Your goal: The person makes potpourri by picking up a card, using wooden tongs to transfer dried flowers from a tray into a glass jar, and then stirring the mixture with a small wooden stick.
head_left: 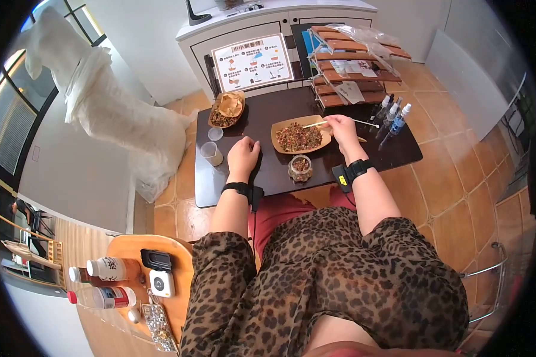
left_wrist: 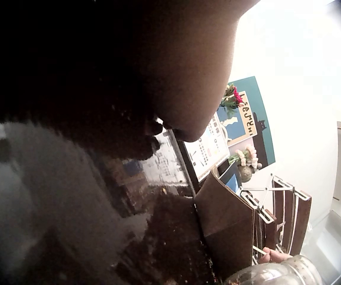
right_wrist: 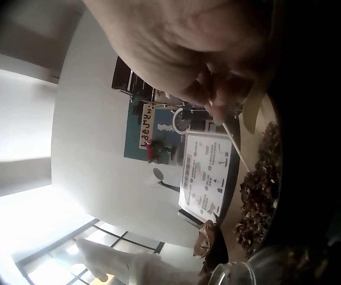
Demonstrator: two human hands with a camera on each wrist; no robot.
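Note:
A paper tray [head_left: 326, 138] holds a reddish-brown dried mix [head_left: 295, 138]. The right hand [head_left: 344, 132] pinches a thin pale stick [head_left: 313, 125], its far end in the mix; the right wrist view also shows the stick [right_wrist: 236, 145] reaching into the mix [right_wrist: 259, 196]. Left of the tray, the left hand [head_left: 243, 159] rests on the dark table with its fingers loosely curled and nothing visible in them. In the left wrist view this hand [left_wrist: 188, 77] is mostly in shadow. A glass jar [head_left: 300, 169] with some mix stands in front of the tray.
Beyond the left hand stand a clear cup [head_left: 211, 153], a small lid [head_left: 215, 134] and another paper tray [head_left: 226, 109] with crumpled paper. Small spray bottles [head_left: 397, 119] stand at the table's right, by a wooden slatted rack [head_left: 351, 68]. An instruction sheet [head_left: 253, 62] stands behind.

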